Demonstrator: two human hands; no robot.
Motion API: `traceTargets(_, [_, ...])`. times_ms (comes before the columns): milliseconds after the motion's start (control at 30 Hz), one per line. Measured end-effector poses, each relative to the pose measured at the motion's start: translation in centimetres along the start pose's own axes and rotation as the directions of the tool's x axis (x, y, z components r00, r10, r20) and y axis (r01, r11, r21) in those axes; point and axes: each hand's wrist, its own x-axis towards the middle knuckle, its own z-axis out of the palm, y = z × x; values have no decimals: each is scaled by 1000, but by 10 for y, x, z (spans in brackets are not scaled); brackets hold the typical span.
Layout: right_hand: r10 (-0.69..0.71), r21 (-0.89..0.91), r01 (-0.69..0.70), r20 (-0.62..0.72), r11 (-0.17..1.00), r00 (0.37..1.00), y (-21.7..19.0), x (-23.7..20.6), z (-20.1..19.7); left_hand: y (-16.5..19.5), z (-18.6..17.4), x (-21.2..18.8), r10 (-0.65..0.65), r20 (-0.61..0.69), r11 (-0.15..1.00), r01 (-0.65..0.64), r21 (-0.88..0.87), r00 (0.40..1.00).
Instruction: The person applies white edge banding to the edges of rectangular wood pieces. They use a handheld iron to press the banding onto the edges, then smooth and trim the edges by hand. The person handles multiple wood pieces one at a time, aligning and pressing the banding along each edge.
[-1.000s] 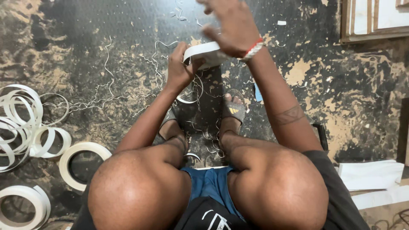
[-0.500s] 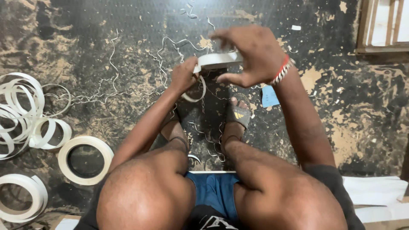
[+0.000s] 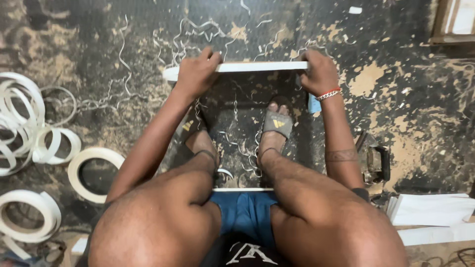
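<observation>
We have both hands on the white panel (image 3: pixel 257 66) now, holding it edge-up across the top of the view, at about twelve o'clock from our knees. Our left hand (image 3: pixel 197 73) is clamped over its left end, fingers curled over the top edge; our right hand (image 3: pixel 319 74), the one with the red-and-white bracelet (image 3: pixel 328 94), is closed on the right end. The panel runs level between them, over our sandalled feet (image 3: pixel 276 123).

By our reading, this is the turn-and-check stage: the panel steadied between two grips with one long edge facing up. The next move, we judge, calls for an even hold at both ends, so the edge stays level and the panel doesn't twist.

The panel itself looks thin, flat and straight, with a clean white edge and a rounded left tip (its broad face is turned away, so we cannot tell its finish). The floor (image 3: pixel 396 99) beneath is dark, blotched and strewn with curly white shavings (image 3: pixel 188 29). At nine o'clock lie coils of white edge strip (image 3: pixel 34 128), at seven another roll (image 3: pixel 27 215). At four o'clock sit white boards (image 3: pixel 430 210), and a dark hand tool (image 3: pixel 376 163) rests just beside our right forearm.
</observation>
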Motion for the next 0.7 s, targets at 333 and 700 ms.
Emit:
traceTargets(333, [-8,62,9,-10,998,1000,3,-3,4,-54,-44,-18,-46,29,970,51,-238,999])
traceTargets(700, [83,147,-81,-9,986,996,-5,-2,-1,-44,-34,-35,30,-27,999,-29,46,999])
